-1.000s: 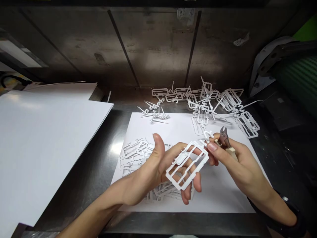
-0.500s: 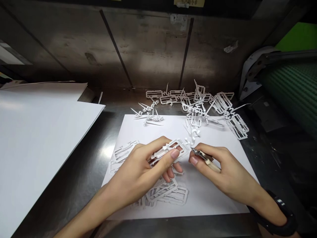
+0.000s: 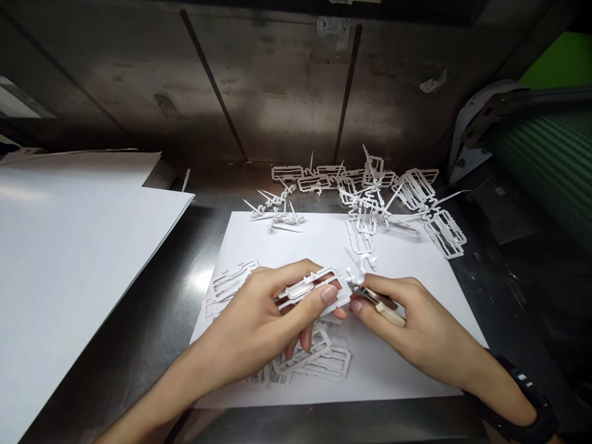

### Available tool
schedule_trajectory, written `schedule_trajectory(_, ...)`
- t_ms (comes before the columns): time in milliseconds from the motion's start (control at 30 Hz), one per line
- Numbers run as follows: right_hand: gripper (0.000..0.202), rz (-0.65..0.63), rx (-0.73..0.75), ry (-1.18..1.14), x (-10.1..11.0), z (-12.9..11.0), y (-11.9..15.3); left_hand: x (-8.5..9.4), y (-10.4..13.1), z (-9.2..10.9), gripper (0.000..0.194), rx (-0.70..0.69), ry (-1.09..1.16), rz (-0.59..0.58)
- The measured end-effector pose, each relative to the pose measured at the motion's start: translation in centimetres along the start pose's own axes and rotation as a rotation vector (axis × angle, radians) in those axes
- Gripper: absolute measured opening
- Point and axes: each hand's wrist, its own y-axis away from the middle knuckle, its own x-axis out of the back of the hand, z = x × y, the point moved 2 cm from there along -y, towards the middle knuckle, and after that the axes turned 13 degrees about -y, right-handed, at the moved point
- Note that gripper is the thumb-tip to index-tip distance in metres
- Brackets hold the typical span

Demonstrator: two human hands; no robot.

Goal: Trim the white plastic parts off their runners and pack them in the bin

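Observation:
A white plastic frame part is pinched between the thumb and fingers of my left hand, above a white paper sheet. My right hand is closed around small cutters with pale handles. Their metal tip touches or nearly touches the right end of the part, beside a curled white runner. Below my left hand several loose frame parts lie on the sheet, and more frames lie left of it, partly covered by the hand.
Behind the sheet lies a tangle of white frames with runners, with spiky runner pieces left of it. A paper stack covers the left side. A green ribbed belt is at the right, a metal wall behind.
My right hand has moved slightly left and the cutter tip now meets the end of the frame part. The part has tilted a little in my left hand, whose lower fingers have shifted.

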Motion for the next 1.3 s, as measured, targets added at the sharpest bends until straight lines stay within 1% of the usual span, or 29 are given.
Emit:
schedule_trajectory(133, 0.034, -0.007, -0.027, 0.025, -0.1, 0.2, 0.1, 0.0, 0.2, -0.2, 0.031, 0.001, -0.016, -0.001)
schedule_trajectory(300, 0.035, -0.037, -0.026, 0.061, -0.1, 0.3, 0.1, 0.4, 0.2, -0.5, 0.034, -0.007, -0.14, -0.024)
schedule_trajectory(500, 0.036, -0.04, -0.053, 0.1, -0.5, 0.8, -0.1, 0.3, -0.2, -0.7, 0.035, 0.007, -0.111, -0.079)
schedule_trajectory(633, 0.039, 0.0, -0.072, 0.149, -1.0, 1.5, -0.2, 0.2, -0.3, -1.0, 0.034, 0.006, -0.094, -0.091)
schedule_trajectory(767, 0.044, 0.075, -0.058, 0.203, -1.0, 2.1, -0.4, 0.3, -0.6, -1.1, 0.024, -0.041, -0.075, -0.041)
schedule_trajectory(867, 0.049, 0.105, -0.052, 0.194, -0.5, 2.2, -0.6, 0.5, -0.7, -0.9, 0.022, -0.087, -0.173, -0.015)
schedule_trajectory(967, 0.053, 0.129, -0.071, 0.132, 0.3, 2.3, -0.6, 0.9, -0.2, -0.7, 0.02, -0.157, -0.392, -0.036)
schedule_trajectory(1033, 0.051, 0.18, -0.061, 0.104, 0.9, 2.3, -0.8, 0.9, 0.1, -0.6, 0.017, -0.225, -0.523, -0.06)
schedule_trajectory(1100, 0.046, 0.251, -0.034, 0.123, 1.2, 2.3, -1.1, 0.7, 0.4, -0.8, 0.013, -0.278, -0.603, -0.096)
schedule_trajectory(1167, 0.036, 0.277, -0.006, 0.228, 1.1, 2.2, -1.9, 0.3, 0.6, -1.1, 0.011, -0.286, -0.651, -0.127)
schedule_trajectory(1233, 0.023, 0.269, 0.018, 0.375, 0.7, 1.8, -3.2, 0.0, 0.6, -1.5, 0.012, -0.252, -0.676, -0.116)
schedule_trajectory(1267, 0.025, 0.265, 0.032, 0.442, 0.4, 1.6, -4.1, -0.1, 0.7, -1.7, 0.015, -0.235, -0.674, -0.097)
schedule_trajectory(1300, 0.032, 0.263, 0.045, 0.497, 0.2, 1.3, -5.2, -0.2, 0.7, -1.9, 0.019, -0.222, -0.665, -0.077)
